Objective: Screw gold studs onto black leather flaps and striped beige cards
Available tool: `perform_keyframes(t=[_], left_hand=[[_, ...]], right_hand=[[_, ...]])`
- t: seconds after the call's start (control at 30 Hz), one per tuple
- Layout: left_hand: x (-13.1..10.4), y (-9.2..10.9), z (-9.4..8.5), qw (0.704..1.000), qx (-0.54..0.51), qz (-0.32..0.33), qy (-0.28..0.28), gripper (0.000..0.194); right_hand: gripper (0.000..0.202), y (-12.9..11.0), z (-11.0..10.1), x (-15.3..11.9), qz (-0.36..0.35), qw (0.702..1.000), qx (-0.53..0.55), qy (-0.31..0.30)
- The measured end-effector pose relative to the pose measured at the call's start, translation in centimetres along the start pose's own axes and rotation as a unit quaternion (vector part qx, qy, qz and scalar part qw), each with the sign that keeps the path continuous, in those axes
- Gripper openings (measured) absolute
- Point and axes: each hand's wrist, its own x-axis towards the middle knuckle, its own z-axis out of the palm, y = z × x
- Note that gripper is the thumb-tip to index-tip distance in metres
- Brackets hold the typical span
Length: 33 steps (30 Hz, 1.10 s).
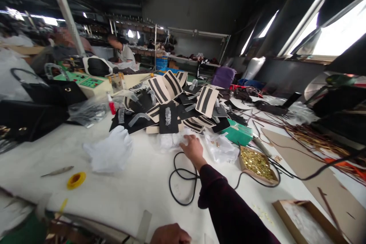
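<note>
To my eye the worktop (143,190) was white, the packet (170,142) too; cream panels (207,101) bore black stripes, the cable (183,204) was black, one box (236,132) green, the bits (258,163) gold, the tape (76,186) yellow.

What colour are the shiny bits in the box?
The bits are gold, clearest in the head view.

head view | from head height | forward, downward | table (114,202) close below

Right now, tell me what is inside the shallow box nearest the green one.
Inside the shallow cardboard box, many small gold-coloured pieces lie heaped. Only the uppermost show; anything buried beneath them is covered and cannot be seen.
</note>
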Motion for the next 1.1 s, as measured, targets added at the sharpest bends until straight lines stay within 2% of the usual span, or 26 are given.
perform_keyframes(t=[0.07,0.2,0.3,0.43,0.53,0.63,0.77,0.83,0.93,1.0,1.1], left_hand=[[0.1,0.3,-0.1,1.000,-0.022,-0.009,-0.007,0.027],[0.1,0.1,0.3,0.996,-0.057,0.040,0.050,0.029],[0.2,-0.3,0.7,0.993,-0.070,0.064,0.075,0.029],[0.3,-0.6,1.1,0.995,-0.061,0.045,0.069,0.030],[0.4,-0.5,1.1,0.998,-0.042,0.011,0.047,0.026],[0.6,-0.2,0.7,0.999,-0.043,-0.026,0.010,0.024],[0.6,0.0,-0.1,0.997,-0.071,-0.017,-0.032,0.027],[0.3,0.1,-0.3,0.997,-0.070,-0.002,-0.033,0.033],[0.0,0.2,-0.2,0.997,-0.071,0.013,-0.002,0.042],[0.0,0.3,0.1,0.997,-0.069,0.019,0.011,0.045],[0.2,0.3,0.5,0.999,-0.041,0.019,0.014,0.048]], right_hand=[[0.044,0.6,0.2,0.2,-0.015,1.000,-0.013,0.002],[0.041,2.2,-0.5,0.6,-0.046,0.998,-0.035,-0.003],[0.039,2.4,-1.2,0.5,-0.057,0.996,-0.067,0.009],[0.039,-0.3,-0.9,-0.5,-0.126,0.988,-0.041,0.074],[0.036,-3.6,0.3,-1.6,-0.190,0.980,0.035,0.039],[0.043,-6.0,1.7,-2.9,-0.194,0.980,0.040,-0.002],[0.028,-5.7,3.0,-4.7,-0.211,0.975,0.063,-0.013],[0.025,-4.7,3.1,-5.3,-0.183,0.975,0.127,-0.017],[0.026,-3.3,2.7,-4.9,-0.028,0.965,0.259,-0.032],[0.028,-2.9,2.4,-4.1,0.052,0.950,0.303,-0.056],[0.027,-3.1,2.2,-2.6,0.073,0.950,0.294,-0.078]])
